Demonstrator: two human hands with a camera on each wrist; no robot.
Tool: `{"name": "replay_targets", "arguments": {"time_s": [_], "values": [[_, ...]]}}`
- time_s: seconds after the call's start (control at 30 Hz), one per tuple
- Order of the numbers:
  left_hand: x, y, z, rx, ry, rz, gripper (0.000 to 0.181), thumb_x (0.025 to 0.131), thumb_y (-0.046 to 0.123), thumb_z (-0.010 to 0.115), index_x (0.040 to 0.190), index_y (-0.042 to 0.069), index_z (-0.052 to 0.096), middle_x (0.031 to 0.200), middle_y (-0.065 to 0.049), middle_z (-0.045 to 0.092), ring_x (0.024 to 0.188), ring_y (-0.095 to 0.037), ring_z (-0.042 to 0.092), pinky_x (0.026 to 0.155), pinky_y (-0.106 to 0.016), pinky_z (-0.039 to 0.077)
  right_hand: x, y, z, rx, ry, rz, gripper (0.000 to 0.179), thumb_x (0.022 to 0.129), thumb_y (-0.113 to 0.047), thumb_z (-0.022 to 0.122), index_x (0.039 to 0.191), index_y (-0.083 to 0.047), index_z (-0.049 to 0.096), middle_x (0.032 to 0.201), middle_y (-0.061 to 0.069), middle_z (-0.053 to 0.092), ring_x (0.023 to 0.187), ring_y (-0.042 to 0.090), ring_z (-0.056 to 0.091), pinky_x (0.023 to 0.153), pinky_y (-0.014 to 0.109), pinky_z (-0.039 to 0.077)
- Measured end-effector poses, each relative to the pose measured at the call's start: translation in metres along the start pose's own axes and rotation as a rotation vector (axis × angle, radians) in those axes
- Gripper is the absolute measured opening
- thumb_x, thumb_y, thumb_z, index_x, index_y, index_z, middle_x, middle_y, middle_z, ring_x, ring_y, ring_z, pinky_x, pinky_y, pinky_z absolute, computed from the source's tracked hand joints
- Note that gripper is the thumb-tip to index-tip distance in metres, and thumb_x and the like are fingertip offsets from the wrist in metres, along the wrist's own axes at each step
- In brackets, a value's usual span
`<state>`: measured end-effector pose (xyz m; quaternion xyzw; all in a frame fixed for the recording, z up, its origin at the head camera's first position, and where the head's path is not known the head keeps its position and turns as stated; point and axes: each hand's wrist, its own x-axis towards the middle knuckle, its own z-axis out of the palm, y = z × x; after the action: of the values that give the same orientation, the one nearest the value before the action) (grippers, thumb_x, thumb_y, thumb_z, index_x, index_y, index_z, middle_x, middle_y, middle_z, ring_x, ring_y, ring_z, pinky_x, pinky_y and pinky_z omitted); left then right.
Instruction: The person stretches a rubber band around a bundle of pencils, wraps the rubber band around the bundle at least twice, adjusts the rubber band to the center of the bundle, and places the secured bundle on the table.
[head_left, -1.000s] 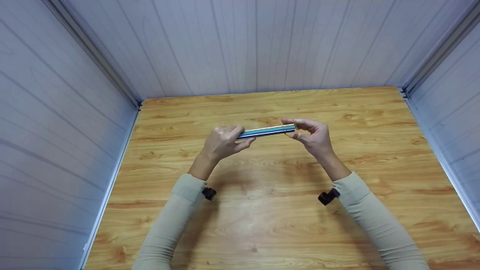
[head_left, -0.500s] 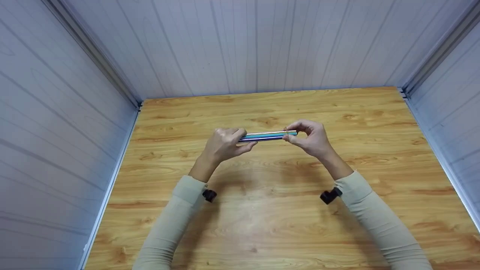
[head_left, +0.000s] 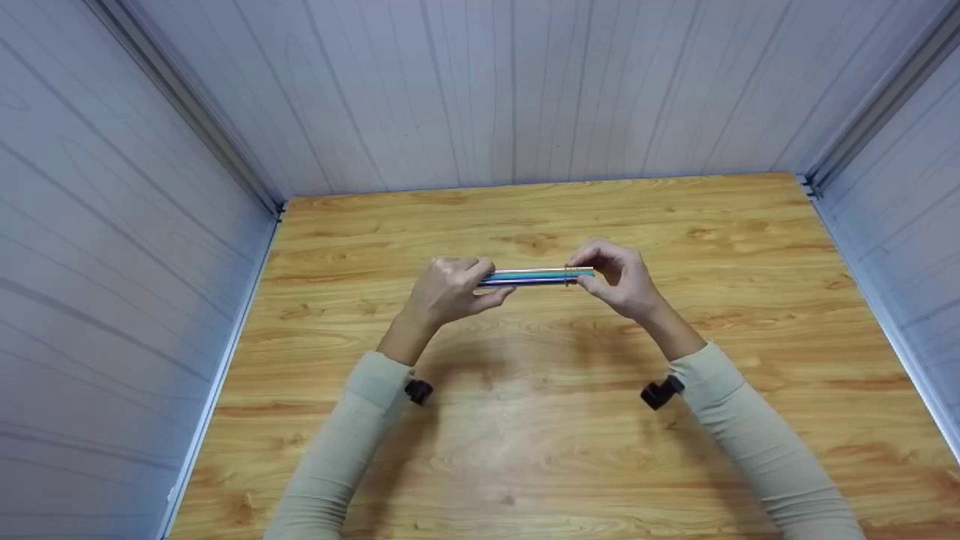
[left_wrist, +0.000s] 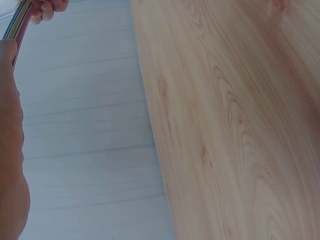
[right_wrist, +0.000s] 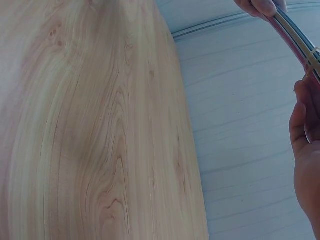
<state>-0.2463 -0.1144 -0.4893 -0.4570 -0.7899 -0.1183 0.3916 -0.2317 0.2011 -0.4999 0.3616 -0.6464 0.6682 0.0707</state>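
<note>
Between my hands, in the head view, a bundle of slim, shiny sticks (head_left: 531, 278) lies level, in silver-pink, teal and purple-blue. My left hand (head_left: 448, 286) grips its left end, which the fingers hide. A thin tan rubber band (head_left: 568, 276) circles the bundle near its right end, with its loops side by side. There my right hand (head_left: 619, 279) pinches at the band with thumb and fingertips, right at the sticks' end. The right wrist view shows the rubber band (right_wrist: 313, 59) across the sticks, just beyond the right fingertips.
Under the hands spreads a wood-grain table (head_left: 510, 420). Pale panelled walls stand at the back (head_left: 480, 90), left (head_left: 112, 285) and right (head_left: 900, 247). A small black camera mount sits at each cuff.
The right hand's fingers, earlier spread around the bundle's end, have closed in on it. The rubber band now shows around the sticks farther in from the end, and the bundle's right end has dipped level.
</note>
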Motion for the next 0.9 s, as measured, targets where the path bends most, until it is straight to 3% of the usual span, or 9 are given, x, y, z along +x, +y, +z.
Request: {"name": "replay_targets", "arguments": {"time_s": [0.2,0.43,0.57,0.73,0.9], "values": [[0.001,0.0,0.0,-0.024,-0.003,-0.005,0.044,0.084,0.033,0.099,0.082,0.009,0.062,0.058,0.001,0.058,0.05,-0.005,0.034,0.043,-0.024,0.034,-0.001,0.0,0.001,-0.015,0.004,-0.001,0.016,0.094,0.02,0.066,0.109,0.018,0.069,0.112,-0.005,0.075,0.106,0.007,0.07,0.097,0.02,0.061],[-0.003,-0.003,-0.004,-0.048,-0.018,-0.036,0.045,0.085,0.03,0.098,0.082,0.008,0.059,0.057,0.0,0.055,0.053,-0.004,0.03,0.047,-0.021,0.027,-0.002,-0.002,-0.006,-0.037,0.016,-0.018,0.037,0.09,0.027,0.068,0.117,0.003,0.079,0.114,0.004,0.075,0.105,0.006,0.069,0.089,0.018,0.057],[-0.003,-0.005,-0.004,-0.032,-0.024,-0.053,0.045,0.085,0.031,0.097,0.082,0.009,0.058,0.057,0.001,0.054,0.054,-0.004,0.03,0.049,-0.021,0.026,-0.001,-0.005,-0.01,-0.032,0.024,-0.028,0.036,0.089,0.028,0.069,0.117,0.007,0.079,0.116,0.005,0.077,0.108,0.007,0.072,0.091,0.019,0.06],[-0.001,-0.004,-0.003,-0.05,-0.024,-0.058,0.044,0.087,0.031,0.096,0.083,0.009,0.059,0.057,0.001,0.053,0.055,-0.004,0.029,0.049,-0.021,0.025,-0.001,-0.007,-0.011,-0.073,0.02,-0.032,0.027,0.086,0.03,0.071,0.112,0.021,0.072,0.118,-0.008,0.08,0.108,0.004,0.075,0.092,0.018,0.062],[0.002,0.0,-0.001,-0.082,-0.024,-0.083,0.044,0.088,0.031,0.095,0.081,0.009,0.057,0.057,0.001,0.053,0.057,-0.003,0.026,0.051,-0.02,0.023,-0.001,-0.009,-0.009,-0.097,0.017,-0.019,0.026,0.087,0.03,0.071,0.111,0.023,0.073,0.118,-0.013,0.081,0.107,0.002,0.076,0.092,0.018,0.063]]}}
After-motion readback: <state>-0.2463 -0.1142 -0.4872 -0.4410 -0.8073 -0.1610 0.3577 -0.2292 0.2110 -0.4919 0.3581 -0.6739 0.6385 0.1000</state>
